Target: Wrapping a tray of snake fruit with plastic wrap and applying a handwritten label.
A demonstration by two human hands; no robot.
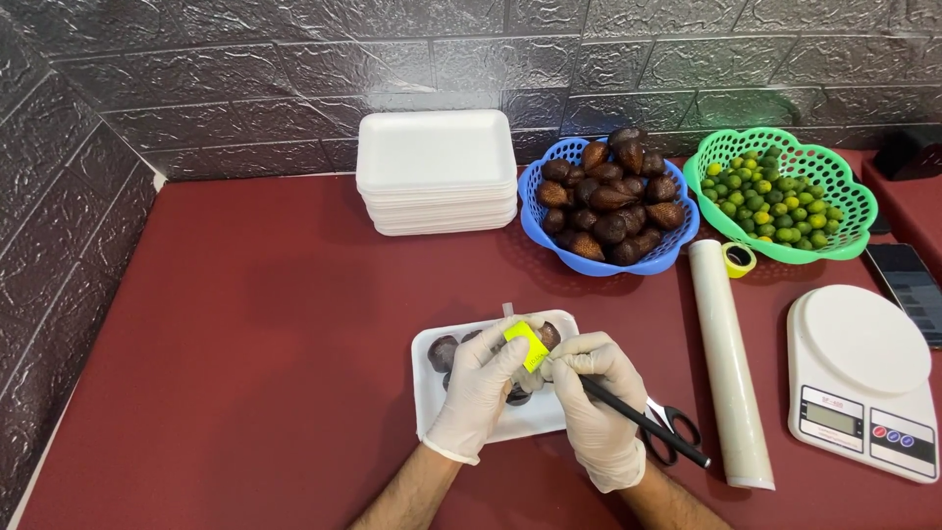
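Observation:
Both my hands wear white gloves and meet over a white foam tray (433,393) that holds several dark brown scaly fruits (443,352). My left hand (479,388) rests on the wrapped tray and presses a small yellow label (527,344) with its fingers. In my right hand (595,393) a black pen (648,424) is gripped, its tip near the label. A thin strip sticks up just above the label.
A stack of white foam trays (436,167) stands at the back. A blue basket (535,228) holds brown fruits; a green basket (852,201) holds small limes. A film roll (731,368), yellow tape (739,258), scissors (673,432), white scale (862,378) and phone (911,280) lie right.

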